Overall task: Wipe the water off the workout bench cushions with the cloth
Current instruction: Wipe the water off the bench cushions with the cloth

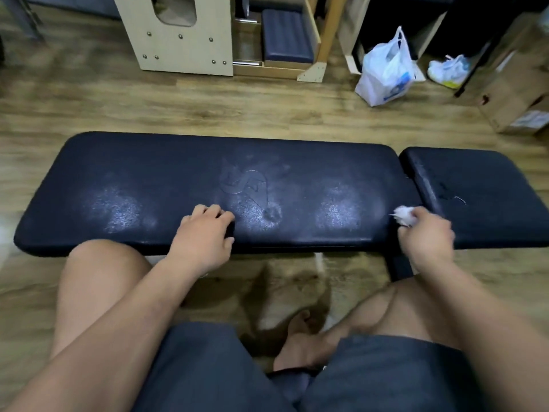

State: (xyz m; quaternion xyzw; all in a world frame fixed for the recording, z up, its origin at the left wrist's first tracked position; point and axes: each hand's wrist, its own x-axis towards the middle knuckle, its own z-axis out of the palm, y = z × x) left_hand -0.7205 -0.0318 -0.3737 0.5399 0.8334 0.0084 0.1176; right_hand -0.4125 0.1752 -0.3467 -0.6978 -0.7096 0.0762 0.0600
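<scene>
- The right hand (427, 236) is clenched round a small white cloth (404, 215), which pokes out past the fingers at the right end of the long cushion (148, 173), just beside the gap (411, 176) to the short cushion (490, 179); so small a wad probably soaks through quickly and then only smears the water.
- Pale wet patches (118, 209) show along the near half of the long cushion; a sweep toward the near edge could push water onto the wooden floor (208, 108) or the person's knees.
- Water driven into the gap may collect where the cloth cannot reach.
- The left hand (205, 230) rests on the near edge with fingers curled on top and the thumb at the front; whether it truly clamps the cushion I cannot tell; on wet vinyl it could slip, and it covers a spot that may get missed.
</scene>
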